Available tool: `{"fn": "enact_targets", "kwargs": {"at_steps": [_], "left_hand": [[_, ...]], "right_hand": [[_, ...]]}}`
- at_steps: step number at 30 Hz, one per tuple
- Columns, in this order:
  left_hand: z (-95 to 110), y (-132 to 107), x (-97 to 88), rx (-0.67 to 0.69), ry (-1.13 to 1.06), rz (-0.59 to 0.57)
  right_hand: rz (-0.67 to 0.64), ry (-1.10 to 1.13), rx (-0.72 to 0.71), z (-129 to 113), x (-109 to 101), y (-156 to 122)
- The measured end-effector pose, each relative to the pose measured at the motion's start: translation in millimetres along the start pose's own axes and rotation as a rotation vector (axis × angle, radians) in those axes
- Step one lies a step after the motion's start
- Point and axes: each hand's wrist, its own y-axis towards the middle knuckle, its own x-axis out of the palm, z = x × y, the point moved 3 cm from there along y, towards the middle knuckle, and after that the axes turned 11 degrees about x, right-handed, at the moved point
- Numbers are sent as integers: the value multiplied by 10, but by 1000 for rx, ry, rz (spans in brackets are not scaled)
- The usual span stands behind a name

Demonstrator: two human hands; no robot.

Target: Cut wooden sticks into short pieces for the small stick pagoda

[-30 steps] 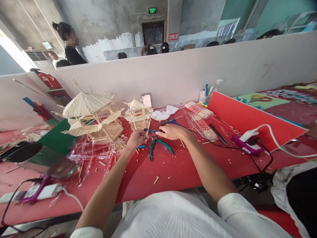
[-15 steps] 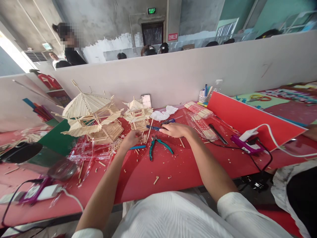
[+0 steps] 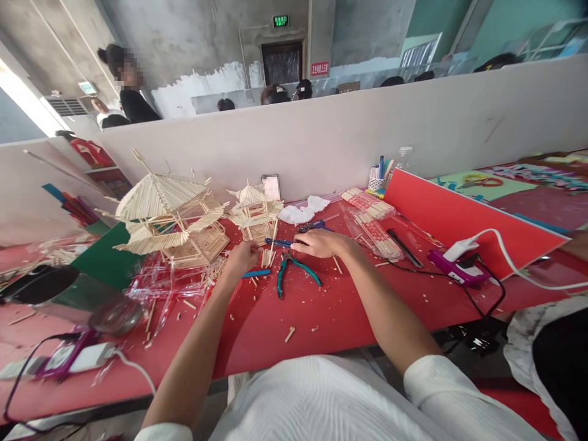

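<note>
My right hand (image 3: 316, 244) is closed around a slim dark blue pen-like tool (image 3: 277, 243), whose tip points left across an upright wooden stick (image 3: 274, 236). Facing it, my left hand (image 3: 243, 258) is closed in a pinch beside a small bundle of short wooden sticks (image 3: 267, 257); what lies between its fingertips is hidden. Just below the hands, green-handled pliers (image 3: 294, 266) rest spread on the red table (image 3: 331, 331). A blue strip-like tool (image 3: 256, 273) lies by my left hand. Behind stands a small stick pavilion (image 3: 255, 214).
A larger stick pavilion (image 3: 169, 214) stands at left, near a clear jar (image 3: 105, 309). Packs of wooden sticks (image 3: 374, 226), a blue-handled tool (image 3: 315, 226), a red board (image 3: 463, 217) and a purple power strip (image 3: 459, 269) are at right. A pale partition (image 3: 321, 141) runs behind.
My right hand has shifted slightly left, bringing the blue tool's tip past the upright stick. The stick stands a little straighter. My left hand has barely moved.
</note>
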Motion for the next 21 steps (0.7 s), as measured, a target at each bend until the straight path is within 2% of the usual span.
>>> {"fn": "enact_targets", "kwargs": {"at_steps": [4, 6, 8, 13, 21], "left_hand": [[73, -39, -147, 260, -283, 128], [152, -77, -177, 401, -374, 100], [225, -107, -172, 474, -383, 40], [283, -101, -142, 486, -369, 36], [169, -82, -167, 438, -451, 27]], "right_hand": [[-21, -20, 10, -38, 31, 18], [-25, -27, 9, -71, 39, 23], [-19, -44, 2, -106, 44, 31], [52, -108, 9, -152, 61, 71], [213, -125, -7, -205, 111, 144]]}}
